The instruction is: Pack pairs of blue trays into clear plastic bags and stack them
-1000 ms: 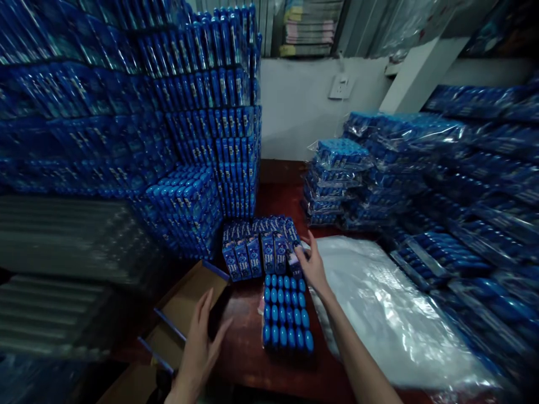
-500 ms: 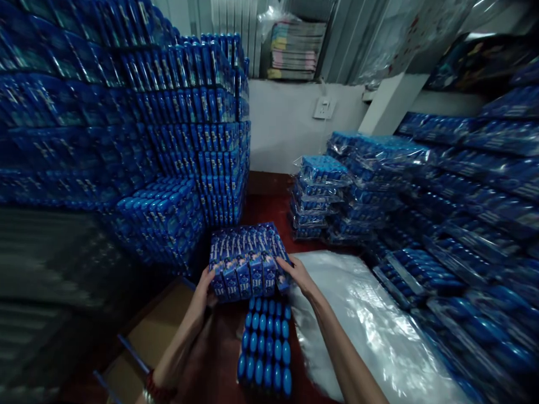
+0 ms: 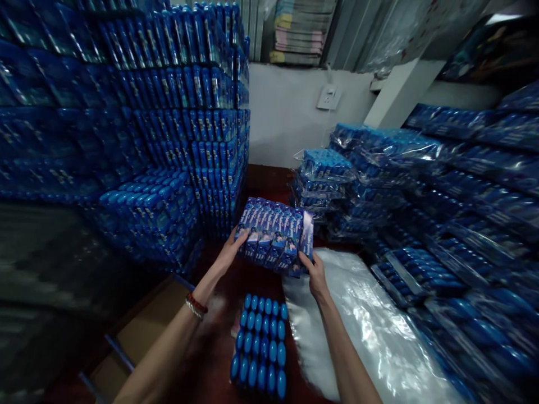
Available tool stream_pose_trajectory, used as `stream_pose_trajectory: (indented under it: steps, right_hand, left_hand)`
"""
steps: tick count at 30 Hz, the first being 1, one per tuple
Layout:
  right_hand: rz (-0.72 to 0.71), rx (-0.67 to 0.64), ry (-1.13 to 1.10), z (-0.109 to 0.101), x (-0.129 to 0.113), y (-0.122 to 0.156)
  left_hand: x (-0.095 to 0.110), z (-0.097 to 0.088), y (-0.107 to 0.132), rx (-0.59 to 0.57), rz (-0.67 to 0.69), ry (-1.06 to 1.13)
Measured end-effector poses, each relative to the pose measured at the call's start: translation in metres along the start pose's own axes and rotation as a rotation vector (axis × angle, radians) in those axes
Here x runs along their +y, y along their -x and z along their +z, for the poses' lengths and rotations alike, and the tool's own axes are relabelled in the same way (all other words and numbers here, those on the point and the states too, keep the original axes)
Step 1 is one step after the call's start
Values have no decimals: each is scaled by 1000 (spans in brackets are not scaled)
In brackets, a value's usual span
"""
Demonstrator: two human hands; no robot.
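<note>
A block of several small blue boxes (image 3: 274, 230) is held up above the dark red table (image 3: 219, 359), tilted down to the right. My left hand (image 3: 233, 248) presses its left end and my right hand (image 3: 312, 268) grips its right end, fingers closed on it. One box at the right end sticks up a little. Below the hands a second block of blue boxes (image 3: 261, 345) stands on the table, oval caps upward.
Tall stacks of blue boxes (image 3: 168, 129) fill the left. Plastic-wrapped blue packs (image 3: 421, 185) pile up on the right. A heap of clear plastic bags (image 3: 370, 331) lies right of the standing block. A cardboard box (image 3: 138, 348) sits lower left.
My left hand came from the cardboard box to the block's left end. Both hands then lifted the block off the table and tilted it.
</note>
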State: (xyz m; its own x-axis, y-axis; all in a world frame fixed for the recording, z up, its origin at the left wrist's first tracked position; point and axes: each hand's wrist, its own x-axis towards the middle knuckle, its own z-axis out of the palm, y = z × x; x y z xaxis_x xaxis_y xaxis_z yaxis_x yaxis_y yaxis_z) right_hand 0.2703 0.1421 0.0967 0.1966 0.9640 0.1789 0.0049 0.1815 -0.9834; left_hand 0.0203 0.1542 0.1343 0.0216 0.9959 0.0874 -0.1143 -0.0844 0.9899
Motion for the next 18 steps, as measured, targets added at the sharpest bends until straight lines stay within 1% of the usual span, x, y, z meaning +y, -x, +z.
stream_pose_trajectory:
  steps: [2, 5, 7, 9, 11, 14, 16, 18]
  right_hand:
    - [24, -47, 2, 4, -2, -12]
    - [40, -111, 19, 12, -4, -28]
    - [38, -107, 32, 16, -1, -35]
    - [26, -62, 55, 20, 3, -34]
    - [23, -10, 75, 25, 5, -24]
    - [32, 47, 43, 37, 1, 6]
    - [64, 63, -17, 48, -3, 28]
    - [86, 50, -51, 60, -5, 48]
  left_hand:
    - [-1, -4, -5, 23, -37, -7]
    - [-1, -13, -5, 59, -96, -52]
    - [-1, -20, -7, 27, -116, -82]
    - [0, -26, -14, -27, -99, -93]
    - [3, -28, -27, -63, -53, -72]
    - [9, -26, -52, -67, 14, -21]
    - [15, -20, -69, -18, 36, -21]
    - [21, -11, -84, 57, 55, -66]
